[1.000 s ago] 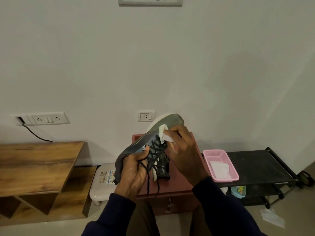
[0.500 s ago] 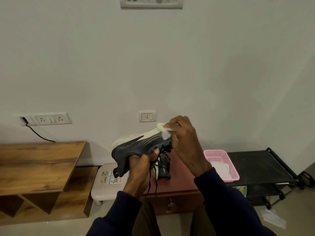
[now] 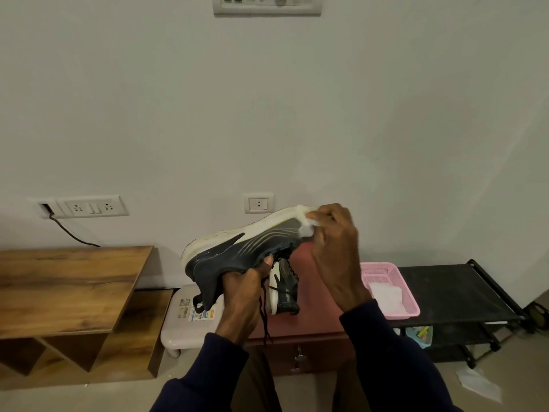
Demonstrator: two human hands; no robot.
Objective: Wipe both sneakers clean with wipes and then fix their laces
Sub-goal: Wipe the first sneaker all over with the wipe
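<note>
Two sneakers. Dark sneaker held aloft, sole turned up and away, left hand clamped round its collar. Likely light, upper soft, midsole stiff, so collar or heel grips best. Second sneaker lies just behind that grip, on the cabinet. Right hand pinches wipe against the toe, well beyond the grip. Laces dangle beneath.

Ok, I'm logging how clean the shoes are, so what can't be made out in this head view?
1. Toe end of the held sneaker: head view, covered by the right hand and the wipe.
2. Second sneaker on the cabinet: head view, mostly behind the held sneaker and the left hand; its lacing cannot be judged.
3. Stool sticker: head view, too small to read.
4. Switch panel: head view, cut off by the top edge.
</note>
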